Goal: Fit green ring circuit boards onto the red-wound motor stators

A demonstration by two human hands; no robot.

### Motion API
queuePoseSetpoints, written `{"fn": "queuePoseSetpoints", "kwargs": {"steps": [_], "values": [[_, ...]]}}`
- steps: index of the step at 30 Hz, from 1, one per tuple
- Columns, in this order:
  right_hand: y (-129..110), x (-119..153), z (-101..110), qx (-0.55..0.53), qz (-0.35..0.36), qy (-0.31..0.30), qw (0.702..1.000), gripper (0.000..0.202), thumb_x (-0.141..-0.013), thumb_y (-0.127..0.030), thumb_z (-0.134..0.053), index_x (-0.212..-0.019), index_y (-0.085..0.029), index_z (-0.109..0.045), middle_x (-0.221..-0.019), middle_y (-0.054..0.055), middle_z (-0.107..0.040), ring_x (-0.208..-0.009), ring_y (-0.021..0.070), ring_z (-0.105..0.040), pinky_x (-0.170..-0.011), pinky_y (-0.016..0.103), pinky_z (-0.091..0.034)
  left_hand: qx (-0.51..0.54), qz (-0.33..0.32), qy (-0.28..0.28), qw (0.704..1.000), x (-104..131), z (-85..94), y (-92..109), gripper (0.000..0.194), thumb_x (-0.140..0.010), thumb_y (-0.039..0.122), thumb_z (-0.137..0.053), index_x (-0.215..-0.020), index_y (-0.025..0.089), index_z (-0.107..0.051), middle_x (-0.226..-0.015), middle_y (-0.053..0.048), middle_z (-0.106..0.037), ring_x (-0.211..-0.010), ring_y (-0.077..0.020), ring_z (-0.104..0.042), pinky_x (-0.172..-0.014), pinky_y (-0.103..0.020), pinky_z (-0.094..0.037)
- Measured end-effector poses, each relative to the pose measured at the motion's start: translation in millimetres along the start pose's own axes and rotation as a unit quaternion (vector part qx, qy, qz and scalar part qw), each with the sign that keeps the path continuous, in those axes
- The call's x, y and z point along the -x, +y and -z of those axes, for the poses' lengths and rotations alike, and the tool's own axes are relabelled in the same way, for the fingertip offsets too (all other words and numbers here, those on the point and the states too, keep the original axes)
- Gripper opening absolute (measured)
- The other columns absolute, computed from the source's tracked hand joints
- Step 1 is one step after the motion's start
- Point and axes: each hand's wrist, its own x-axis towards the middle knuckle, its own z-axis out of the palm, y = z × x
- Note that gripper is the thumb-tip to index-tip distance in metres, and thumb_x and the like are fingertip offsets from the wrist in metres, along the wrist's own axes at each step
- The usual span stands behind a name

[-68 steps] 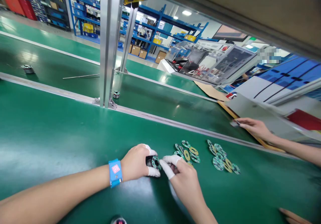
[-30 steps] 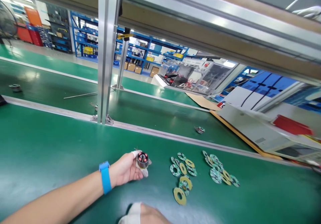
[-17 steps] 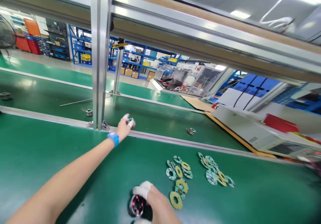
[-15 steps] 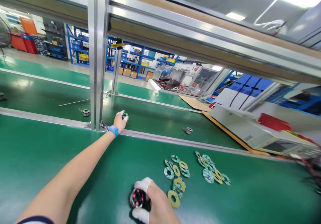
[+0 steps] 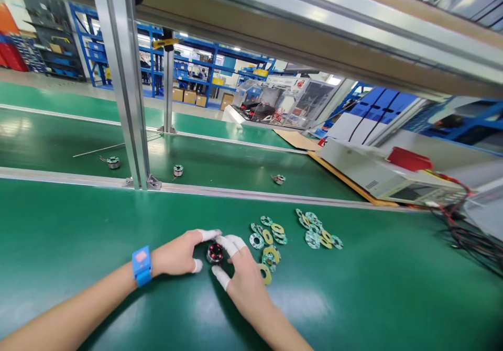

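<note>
A small round motor part (image 5: pixel 215 253) with red windings and a silver rim rests on the green bench, between my two hands. My right hand (image 5: pixel 245 275), with white finger covers, curls its thumb and fingers around the part's right side. My left hand (image 5: pixel 178 254) wears white covers on thumb and finger, spread apart at the part's left; no grip on it shows. Right of my right hand lie loose ring-shaped circuit boards (image 5: pixel 257 241), green and yellow. A second pile of ring boards (image 5: pixel 313 240) is farther right.
Beyond a metal rail (image 5: pixel 236 193), a motor with a green board (image 5: pixel 178 170) stands on the far strip, another motor (image 5: pixel 113 162) left of the post and one more (image 5: pixel 279 179) to the right. An aluminium post (image 5: pixel 128 89) rises at left. A grey instrument (image 5: pixel 377 175) and cables (image 5: pixel 467 230) sit right.
My left hand has come back from the far strip, leaving a motor with a green board there, and is now beside the round part. My right hand stays around that part. The view has shifted.
</note>
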Motion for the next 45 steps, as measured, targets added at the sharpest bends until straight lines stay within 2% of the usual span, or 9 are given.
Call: {"fn": "queuePoseSetpoints", "kwargs": {"steps": [6,15,22,24,27,31,39,43,45], "values": [[-11,-2,2,0.082,0.128,0.049,0.987,0.021,-0.081,-0.012,-0.055,-0.1,-0.013,-0.064,-0.088,0.011,-0.065,-0.078,0.0224,-0.058,-0.065,0.035,-0.052,-0.061,-0.039,0.046,0.996,1,-10.7,4,0.044,-0.075,0.017,-0.059,-0.119,0.018,-0.054,-0.112,-0.008,-0.061,-0.103,-0.0214,-0.053,-0.093,-0.035,-0.039],[-9,5,9,0.147,0.276,0.14,0.939,0.033,-0.081,0.0,-0.037,-0.072,-0.016,-0.064,-0.067,0.009,-0.063,-0.072,0.0195,-0.06,-0.054,0.028,-0.047,-0.122,-0.072,0.061,0.988,0,-13.1,6,0.017,-0.081,0.022,-0.059,-0.097,0.022,-0.06,-0.093,-0.002,-0.064,-0.089,-0.0194,-0.054,-0.08,-0.029,-0.04],[-19,7,7,0.137,0.306,-0.005,0.942,0.026,-0.085,-0.009,-0.041,-0.079,-0.015,-0.065,-0.067,0.008,-0.063,-0.067,0.0194,-0.059,-0.051,0.028,-0.047,-0.13,-0.046,0.085,0.987,2,-20.0,8,0.015,-0.08,0.015,-0.056,-0.093,0.021,-0.061,-0.091,-0.002,-0.064,-0.086,-0.0186,-0.054,-0.078,-0.029,-0.04],[-10,3,13,0.093,0.272,-0.029,0.957,0.022,-0.086,-0.018,-0.044,-0.09,-0.016,-0.066,-0.078,0.008,-0.068,-0.07,0.0181,-0.061,-0.058,0.027,-0.051,-0.123,-0.034,0.101,0.987,2,-22.8,5,0.019,-0.079,0.014,-0.057,-0.096,0.021,-0.062,-0.093,-0.003,-0.064,-0.087,-0.0188,-0.054,-0.079,-0.029,-0.04],[21,-6,30,0.132,0.119,0.069,0.982,0.023,-0.086,-0.023,-0.047,-0.096,-0.016,-0.067,-0.085,0.01,-0.069,-0.074,0.0203,-0.064,-0.066,0.031,-0.054,-0.11,-0.026,0.1,0.989,1,-24.3,4,0.019,-0.077,0.017,-0.062,-0.096,0.022,-0.063,-0.092,-0.003,-0.064,-0.086,-0.0187,-0.054,-0.078,-0.028,-0.041],[56,-19,50,0.327,-0.035,0.029,0.944,0.024,-0.076,-0.012,-0.054,-0.094,-0.012,-0.07,-0.099,0.019,-0.064,-0.091,0.0328,-0.059,-0.071,0.044,-0.053,-0.096,-0.013,0.1,0.99,2,-22.5,6,0.025,-0.073,0.017,-0.066,-0.097,0.021,-0.063,-0.095,-0.003,-0.064,-0.088,-0.0195,-0.055,-0.08,-0.029,-0.042],[38,-14,35,0.135,0.039,-0.101,0.985,0.034,-0.08,-0.012,-0.054,-0.112,-0.019,-0.062,-0.109,0.011,-0.063,-0.101,0.0232,-0.058,-0.087,0.038,-0.05,-0.01,0.037,0.141,0.989,0,-7.1,11,0.054,-0.061,-0.006,-0.042,-0.109,0.015,-0.058,-0.114,-0.006,-0.06,-0.107,-0.0172,-0.053,-0.098,-0.029,-0.038],[33,-11,31,0.109,-0.017,-0.095,0.989,0.037,-0.079,-0.022,-0.06,-0.116,-0.014,-0.059,-0.111,0.015,-0.061,-0.105,0.0261,-0.056,-0.091,0.041,-0.047,-0.035,0.054,0.209,0.976,-1,-9.7,18,0.018,-0.079,0.017,-0.051,-0.094,0.016,-0.061,-0.097,-0.006,-0.063,-0.094,-0.0191,-0.055,-0.087,-0.032,-0.043],[31,-11,31,0.1,-0.031,-0.117,0.988,0.046,-0.073,-0.024,-0.067,-0.117,-0.012,-0.058,-0.114,0.016,-0.059,-0.107,0.027,-0.054,-0.092,0.041,-0.046,-0.099,0.052,0.204,0.973,-1,-15.2,19,0.028,-0.075,0.039,-0.062,-0.093,0.017,-0.062,-0.093,-0.006,-0.061,-0.091,-0.0224,-0.053,-0.081,-0.035,-0.043]]}}
